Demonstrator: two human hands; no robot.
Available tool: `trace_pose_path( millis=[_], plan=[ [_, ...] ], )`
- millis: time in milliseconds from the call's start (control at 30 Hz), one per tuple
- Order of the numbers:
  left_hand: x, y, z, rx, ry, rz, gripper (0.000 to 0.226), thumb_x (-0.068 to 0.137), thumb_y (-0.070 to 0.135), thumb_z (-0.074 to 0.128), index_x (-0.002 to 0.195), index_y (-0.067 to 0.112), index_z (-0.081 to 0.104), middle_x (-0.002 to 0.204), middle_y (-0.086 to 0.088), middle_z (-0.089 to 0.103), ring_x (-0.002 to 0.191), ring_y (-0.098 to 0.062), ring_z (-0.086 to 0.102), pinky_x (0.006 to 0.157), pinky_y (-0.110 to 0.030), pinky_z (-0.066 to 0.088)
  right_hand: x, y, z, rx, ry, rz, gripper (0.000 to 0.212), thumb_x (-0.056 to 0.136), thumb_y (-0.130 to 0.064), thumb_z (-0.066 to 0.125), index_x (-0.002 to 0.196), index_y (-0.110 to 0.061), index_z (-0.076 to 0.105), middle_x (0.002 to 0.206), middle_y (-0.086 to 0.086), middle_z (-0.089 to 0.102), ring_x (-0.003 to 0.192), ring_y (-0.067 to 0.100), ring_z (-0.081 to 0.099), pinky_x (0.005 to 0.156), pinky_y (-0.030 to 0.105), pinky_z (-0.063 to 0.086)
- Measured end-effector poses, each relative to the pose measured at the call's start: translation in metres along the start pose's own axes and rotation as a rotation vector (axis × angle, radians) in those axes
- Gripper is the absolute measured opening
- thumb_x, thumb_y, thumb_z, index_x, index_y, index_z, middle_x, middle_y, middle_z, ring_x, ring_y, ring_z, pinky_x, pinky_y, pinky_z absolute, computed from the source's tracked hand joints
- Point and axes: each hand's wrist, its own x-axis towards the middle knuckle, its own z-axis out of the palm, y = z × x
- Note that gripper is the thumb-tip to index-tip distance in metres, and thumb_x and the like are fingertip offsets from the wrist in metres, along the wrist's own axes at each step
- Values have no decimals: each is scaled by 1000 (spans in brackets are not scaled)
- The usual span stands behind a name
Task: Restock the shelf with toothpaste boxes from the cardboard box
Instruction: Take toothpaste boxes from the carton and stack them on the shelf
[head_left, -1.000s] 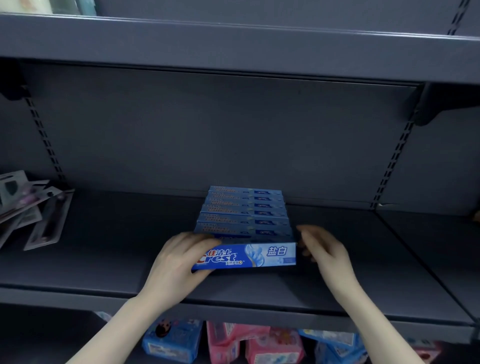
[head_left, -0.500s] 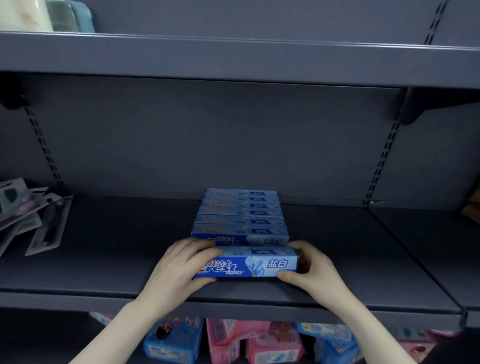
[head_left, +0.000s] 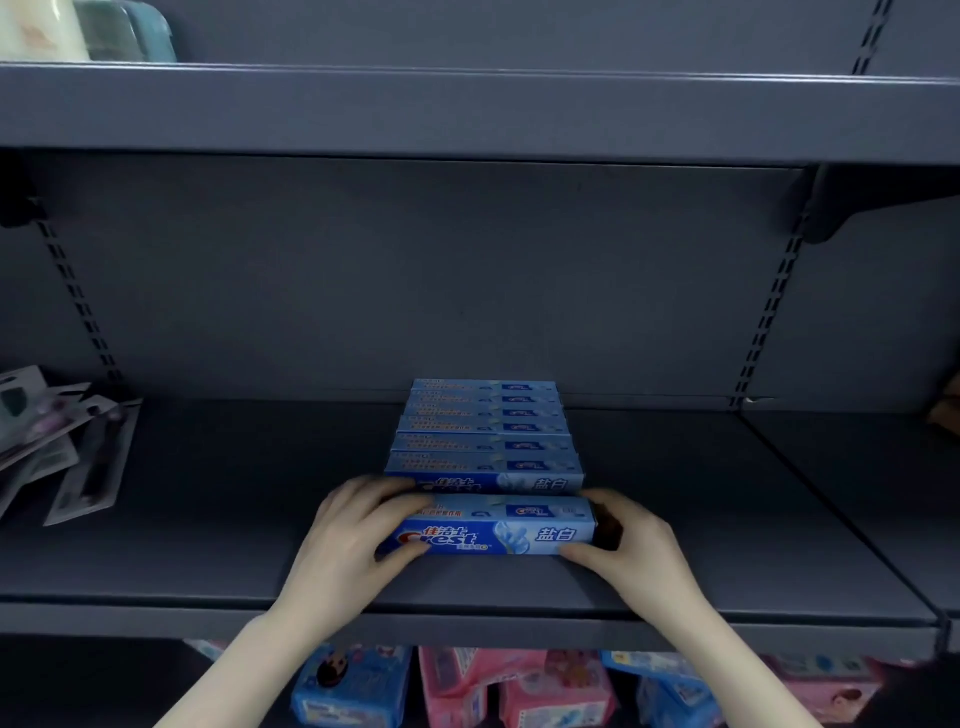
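A blue Crest toothpaste box (head_left: 496, 526) stands on its long edge on the grey shelf (head_left: 208, 545), at the front of a row of several identical boxes (head_left: 485, 434) that runs back toward the rear panel. My left hand (head_left: 353, 540) grips the front box's left end, fingers over the top and thumb under the front face. My right hand (head_left: 628, 545) holds its right end, thumb along the lower front edge. A small gap separates this box from the one behind. The cardboard box is out of view.
Packaged toothbrushes (head_left: 57, 441) lie in a loose heap at the shelf's left end. The shelf above (head_left: 467, 111) overhangs, with pale containers (head_left: 83, 31) on it. Pink and blue packs (head_left: 498, 686) fill the shelf below. A divider seam (head_left: 831, 519) runs along the right.
My right hand has come in and closed on the front box's right end. Both hands have eased the box back toward the row.
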Motion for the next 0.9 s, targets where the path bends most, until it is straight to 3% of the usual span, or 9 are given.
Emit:
trace_pose_path(
  millis=[100, 200, 300, 467, 700, 833, 900],
  plan=[
    [3, -1, 3, 23, 10, -101, 45, 75, 49, 56, 114, 27, 55, 114, 0, 60, 104, -16, 47, 81, -37, 48, 3, 1, 0, 5, 32, 27, 52, 72, -20, 78, 119, -25, 56, 96, -20, 58, 96, 5, 58, 75, 13, 42],
    [7, -1, 7, 55, 15, -209, 54, 69, 37, 76, 117, 20, 58, 115, -5, 58, 103, -24, 52, 80, -39, 50, 7, 1, 0, -1, 68, 65, 59, 73, -20, 78, 125, -24, 52, 86, -21, 56, 85, 6, 57, 66, 14, 39],
    [12, 1, 11, 32, 15, -296, 61, 64, 23, 84, 118, 13, 60, 117, -8, 57, 102, -29, 55, 82, -37, 49, 12, 3, 1, -12, 74, 80, 62, 75, -20, 76, 130, -21, 49, 86, -13, 58, 86, 10, 57, 71, 20, 39],
    [16, 3, 14, 9, 12, -339, 61, 67, 22, 82, 121, 11, 58, 119, -9, 56, 104, -29, 54, 83, -35, 45, 18, 1, 3, -24, 60, 71, 58, 79, -15, 72, 132, -18, 49, 95, -11, 58, 91, 7, 54, 73, 19, 38],
    [16, 5, 14, -26, 19, -386, 67, 65, 21, 84, 124, 7, 56, 123, -12, 51, 109, -30, 55, 87, -35, 46, 20, 6, 9, -78, 38, 20, 54, 81, -17, 68, 132, -24, 51, 123, -3, 60, 117, 22, 51, 91, 34, 45],
    [16, 10, 10, -53, 60, -437, 68, 68, 20, 82, 128, 10, 53, 124, -11, 52, 110, -29, 55, 87, -35, 47, 19, 7, 8, -60, 29, -10, 52, 83, -14, 67, 132, -24, 51, 122, -7, 61, 115, 17, 53, 83, 24, 41],
    [15, 11, 10, -43, 63, -431, 66, 69, 20, 81, 128, 9, 54, 123, -12, 54, 108, -30, 56, 85, -36, 48, 19, 9, 8, -75, 30, -14, 54, 84, -16, 67, 133, -27, 49, 124, -8, 61, 117, 18, 52, 86, 25, 42]
  ],
)
